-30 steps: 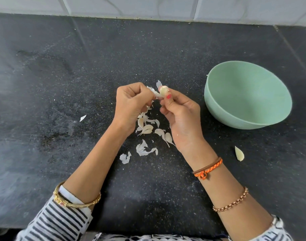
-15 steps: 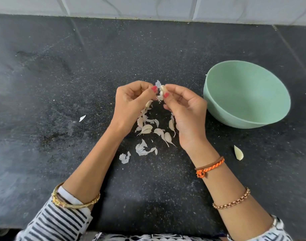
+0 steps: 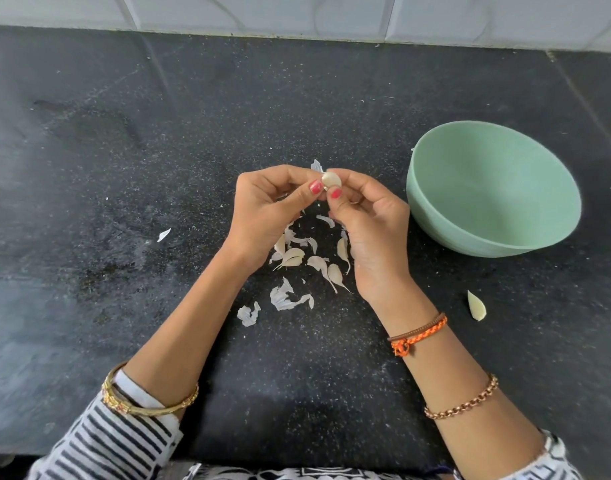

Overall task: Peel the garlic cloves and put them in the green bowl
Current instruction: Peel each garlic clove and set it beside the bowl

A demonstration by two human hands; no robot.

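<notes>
Change: garlic clove (image 3: 332, 179) now turned up and showing between the fingertips, hidden half a second ago.
Left hand (image 3: 269, 209): thumb and fingers curled, pinching the clove's left end.
Right hand (image 3: 370, 220): thumb and forefinger clamped on the clove's right side.
Green bowl (image 3: 435, 216): right of the right fingers, apart.
Unpeeled cloves (image 3: 292, 258): below the fingertips, among peels (image 3: 283, 297).
Loose clove (image 3: 476, 306): near the right wrist.

pale garlic clove (image 3: 332, 179) pinched between thumbs, left of upright green bowl (image 3: 432, 209).

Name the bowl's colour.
Pale green, inside and out: the bowl, seen best in the head view.
</notes>
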